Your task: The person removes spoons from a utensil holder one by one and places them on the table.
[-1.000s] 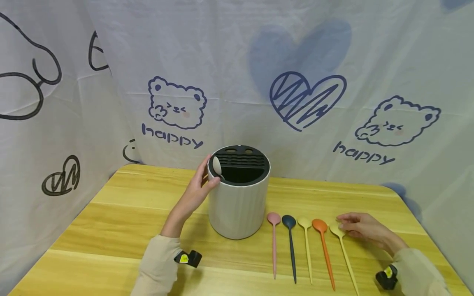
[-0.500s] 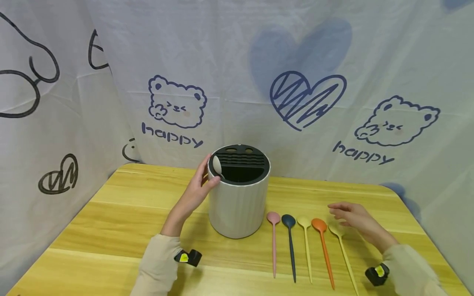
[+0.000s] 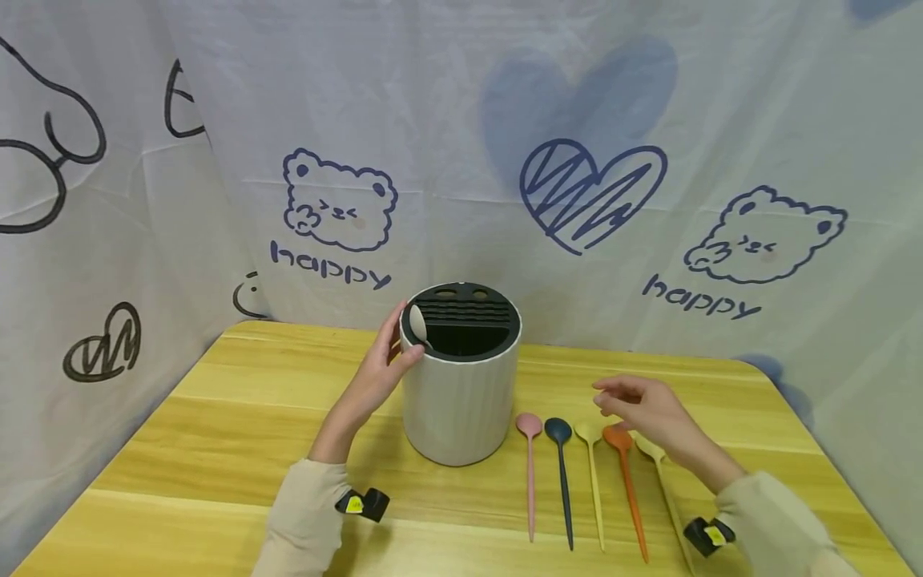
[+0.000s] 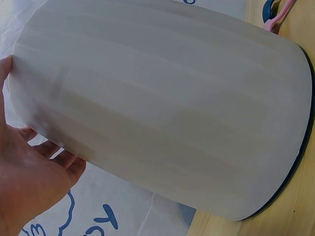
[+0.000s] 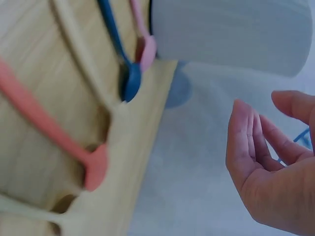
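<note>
At the middle of the table stands a white, ribbed utensil holder (image 3: pixel 458 409) with a black slotted top. My left hand (image 3: pixel 371 377) grips its upper left side, thumb in front and fingers behind; in the left wrist view the fingers curve along the wall. A beige spoon (image 3: pixel 418 322) stands in the holder, bowl up, at the left of the opening. My right hand (image 3: pixel 645 413) hovers over the spoon heads with relaxed, bent fingers, thumb apart and nothing held. Beneath it lie an orange spoon (image 3: pixel 630 481) and a pale yellow spoon (image 3: pixel 667 497), partly hidden.
Left of the orange spoon lie another yellow spoon (image 3: pixel 595 489), a dark blue spoon (image 3: pixel 563 481) and a pink spoon (image 3: pixel 530 473), side by side, handles towards me. A printed white curtain (image 3: pixel 461 160) hangs behind the wooden table (image 3: pixel 216 449).
My right hand has left the rightmost yellow spoon's head and moved left and up, towards the utensil holder. The left hand keeps its grip on the holder. The spoons lie as before.
</note>
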`<state>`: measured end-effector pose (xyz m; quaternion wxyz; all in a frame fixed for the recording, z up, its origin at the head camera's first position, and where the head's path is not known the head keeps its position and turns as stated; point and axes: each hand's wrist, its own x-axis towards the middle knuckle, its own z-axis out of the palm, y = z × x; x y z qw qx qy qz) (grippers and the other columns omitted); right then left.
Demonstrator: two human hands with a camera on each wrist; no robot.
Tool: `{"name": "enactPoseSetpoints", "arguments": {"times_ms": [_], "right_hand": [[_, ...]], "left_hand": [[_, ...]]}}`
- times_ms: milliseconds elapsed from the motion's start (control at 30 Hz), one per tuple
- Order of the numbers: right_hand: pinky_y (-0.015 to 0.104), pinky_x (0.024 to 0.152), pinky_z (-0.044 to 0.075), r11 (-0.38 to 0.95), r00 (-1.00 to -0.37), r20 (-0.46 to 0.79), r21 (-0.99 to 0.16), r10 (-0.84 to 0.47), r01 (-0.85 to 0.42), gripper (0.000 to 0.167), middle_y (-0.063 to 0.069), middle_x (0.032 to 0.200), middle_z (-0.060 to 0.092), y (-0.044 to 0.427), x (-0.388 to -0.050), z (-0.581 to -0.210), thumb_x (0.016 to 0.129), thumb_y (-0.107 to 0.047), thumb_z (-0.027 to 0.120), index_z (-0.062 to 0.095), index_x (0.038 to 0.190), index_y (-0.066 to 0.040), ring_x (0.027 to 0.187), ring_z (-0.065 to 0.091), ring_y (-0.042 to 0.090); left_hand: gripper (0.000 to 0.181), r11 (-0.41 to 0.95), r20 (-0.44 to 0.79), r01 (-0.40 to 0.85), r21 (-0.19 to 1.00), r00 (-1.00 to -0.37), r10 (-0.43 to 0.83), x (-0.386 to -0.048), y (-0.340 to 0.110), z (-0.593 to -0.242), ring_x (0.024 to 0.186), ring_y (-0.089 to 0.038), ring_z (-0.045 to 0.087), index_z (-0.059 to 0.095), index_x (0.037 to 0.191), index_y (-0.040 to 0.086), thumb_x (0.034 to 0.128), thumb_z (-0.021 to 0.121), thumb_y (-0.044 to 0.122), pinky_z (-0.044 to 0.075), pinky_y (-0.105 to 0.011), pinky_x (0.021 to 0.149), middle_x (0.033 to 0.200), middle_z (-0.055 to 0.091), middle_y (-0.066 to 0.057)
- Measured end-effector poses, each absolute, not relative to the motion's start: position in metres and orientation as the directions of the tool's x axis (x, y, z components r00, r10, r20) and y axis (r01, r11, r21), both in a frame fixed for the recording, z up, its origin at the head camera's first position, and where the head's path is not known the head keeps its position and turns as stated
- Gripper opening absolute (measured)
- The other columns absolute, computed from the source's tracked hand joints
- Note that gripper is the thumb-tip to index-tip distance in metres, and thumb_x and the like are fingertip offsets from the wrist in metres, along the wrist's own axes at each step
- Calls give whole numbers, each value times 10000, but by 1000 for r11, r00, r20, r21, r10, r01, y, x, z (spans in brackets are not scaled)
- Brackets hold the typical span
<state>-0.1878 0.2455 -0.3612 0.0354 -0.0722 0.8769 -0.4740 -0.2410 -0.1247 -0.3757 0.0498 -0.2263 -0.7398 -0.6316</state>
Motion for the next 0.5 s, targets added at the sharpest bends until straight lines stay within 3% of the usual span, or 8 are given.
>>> {"name": "enactPoseSetpoints", "arguments": {"times_ms": [200,500], "right_hand": [[334,757,562,599,-977,89,-779,-191,-188,335,163,1126,649,226,-184,-344,963,-180,596,620,1225,27,959,624,269],[475,892,500,650,-947,223,-689,-232,-321,283,135,1139,667,201,-188,-324,963,-157,592,661,1186,5,1030,618,291]], "left_hand": [[748,108,350,388,915,-898,266,-241,-126,-376,1424,-309,209,126,1559,124,946,532,263,187,-495,1143,1591,158,-108],[736,107,350,389,915,-897,272,-242,-125,-376,1429,-295,203,132,1557,127,948,526,248,182,-492,1145,1592,160,-102]]}}
